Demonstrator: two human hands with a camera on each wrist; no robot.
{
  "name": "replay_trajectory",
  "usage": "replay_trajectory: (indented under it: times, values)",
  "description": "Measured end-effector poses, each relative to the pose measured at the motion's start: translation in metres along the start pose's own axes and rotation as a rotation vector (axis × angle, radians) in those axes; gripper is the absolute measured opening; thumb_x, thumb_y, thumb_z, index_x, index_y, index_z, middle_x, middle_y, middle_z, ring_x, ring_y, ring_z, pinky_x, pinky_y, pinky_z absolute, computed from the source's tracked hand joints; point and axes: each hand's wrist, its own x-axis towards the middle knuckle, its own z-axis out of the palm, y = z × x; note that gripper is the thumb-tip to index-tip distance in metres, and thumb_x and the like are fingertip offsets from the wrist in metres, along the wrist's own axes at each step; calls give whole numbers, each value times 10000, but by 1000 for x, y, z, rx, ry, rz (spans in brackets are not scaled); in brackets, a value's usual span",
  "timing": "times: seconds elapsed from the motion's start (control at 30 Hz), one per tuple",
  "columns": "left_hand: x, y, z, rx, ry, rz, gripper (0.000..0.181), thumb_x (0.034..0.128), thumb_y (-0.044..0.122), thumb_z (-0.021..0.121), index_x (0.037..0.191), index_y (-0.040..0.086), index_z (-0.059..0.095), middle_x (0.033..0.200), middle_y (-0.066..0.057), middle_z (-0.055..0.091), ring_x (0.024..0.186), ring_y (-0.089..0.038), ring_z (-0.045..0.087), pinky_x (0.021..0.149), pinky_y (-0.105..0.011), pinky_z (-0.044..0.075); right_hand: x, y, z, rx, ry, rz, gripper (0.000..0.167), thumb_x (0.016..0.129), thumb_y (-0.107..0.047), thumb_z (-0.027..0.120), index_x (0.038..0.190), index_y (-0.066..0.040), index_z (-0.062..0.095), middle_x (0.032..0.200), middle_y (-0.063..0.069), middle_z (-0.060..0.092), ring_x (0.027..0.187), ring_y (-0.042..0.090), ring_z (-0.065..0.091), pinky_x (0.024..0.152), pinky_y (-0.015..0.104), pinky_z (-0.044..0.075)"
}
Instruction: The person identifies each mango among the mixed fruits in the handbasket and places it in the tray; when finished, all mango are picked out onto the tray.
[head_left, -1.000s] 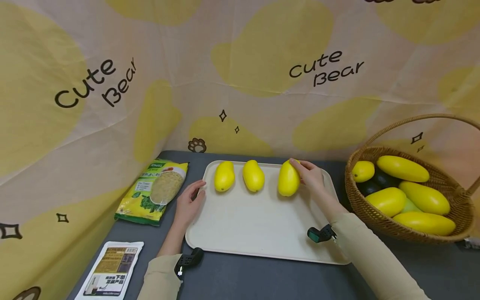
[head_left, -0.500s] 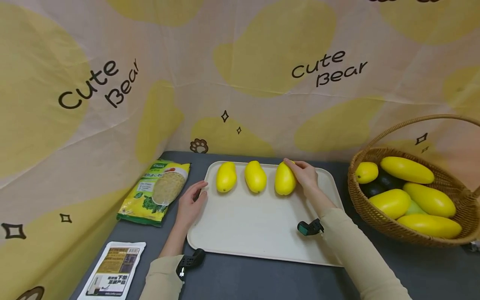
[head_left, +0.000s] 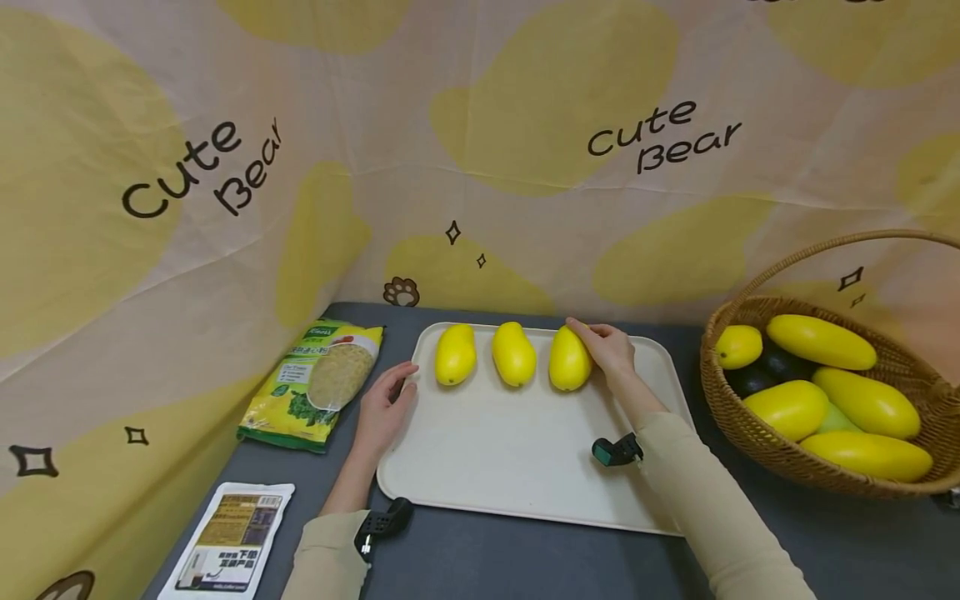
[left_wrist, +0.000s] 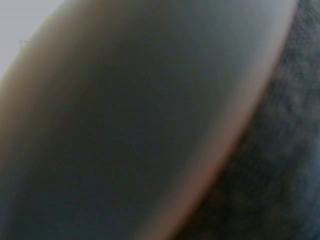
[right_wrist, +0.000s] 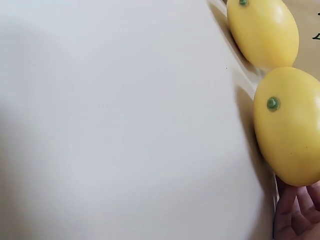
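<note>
Three yellow mangoes stand in a row along the far side of a white tray [head_left: 510, 450]: a left one [head_left: 455, 355], a middle one [head_left: 513, 354] and a right one [head_left: 570, 360]. My right hand [head_left: 617, 353] holds the right mango from its right side, fingers round its far end. In the right wrist view that mango [right_wrist: 290, 127] touches my fingers [right_wrist: 296, 212], partly hidden beneath it. At the tray's left edge rests my left hand [head_left: 382, 410], fingers loosely bent at the rim. The left wrist view is blurred and dark.
Right of the tray stands a wicker basket [head_left: 780, 467] with a tall handle, holding several yellow mangoes and dark fruits. A yellow-green food bag [head_left: 311, 387] lies left of the tray, with a white pouch [head_left: 228, 542] nearer. A patterned cloth hangs behind.
The right mango has moved left toward the middle one with my right hand on it, mostly during the first half second. My left hand stays at the tray's edge. The head view has shifted slightly.
</note>
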Motion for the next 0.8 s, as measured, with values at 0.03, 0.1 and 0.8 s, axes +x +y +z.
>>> replay_trajectory:
  times: [0.03,0.1,0.8]
  values:
    - [0,0,0,-4,-1,-3,307,968,98,596,1271,76,643,1370,-94,551,1264,-222,516,1065,-393,409,0,0,0,-7,-2,0,746,800,-650,661,1256,-61,623,1265,129,574,1144,281,492,993,373,429]
    - [0,1,0,-6,-3,-3,311,969,97,596,1275,71,640,1374,-97,548,1267,-222,514,1066,-395,408,0,0,0,-18,-9,-4,757,803,-653,655,1262,-52,617,1267,136,570,1146,287,491,1000,379,427]
    - [0,0,1,2,15,-6,301,966,102,599,1262,81,650,1356,-77,562,1262,-213,519,1063,-371,408,6,2,0,-178,-53,-22,802,839,-689,571,1283,-22,594,1242,170,572,1090,302,502,960,381,446]
